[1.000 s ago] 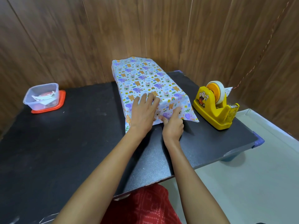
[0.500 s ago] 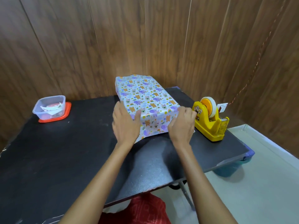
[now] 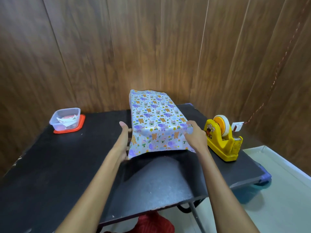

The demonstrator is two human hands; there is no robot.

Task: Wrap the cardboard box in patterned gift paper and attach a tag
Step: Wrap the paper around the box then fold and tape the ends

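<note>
**Near End Flap Open, Both Hands at the Box**

At the far left of the worktop [image 3: 67, 165] sits a clear plastic container [image 3: 64, 119] on an orange lid [image 3: 81, 126], well apart from the work.

The left hand [image 3: 125, 138] lies flat against the left side of the cardboard box [image 3: 156, 111], its fingers [image 3: 123, 127] straight and gripping nothing. The box lies mid-worktop, fully covered by the gift paper [image 3: 159, 142]. Its long axis runs away from the person toward the wooden wall [image 3: 151, 47], the far end leaning slightly left. The near end faces the person, and there the paper hangs down as a loose, unfolded flap.

The right hand [image 3: 196, 137] curls round the near right corner, thumb on top, pinching the paper there.

To close this end well, I would press both side edges in tight against the box first, crease them sharply, then fold the flap and hold it flat before reaching for tape.

Just right of the box stands a yellow tape dispenser [image 3: 222, 143]. Beyond it a small white card [image 3: 237, 127] hangs on a string, possibly the tag.
</note>
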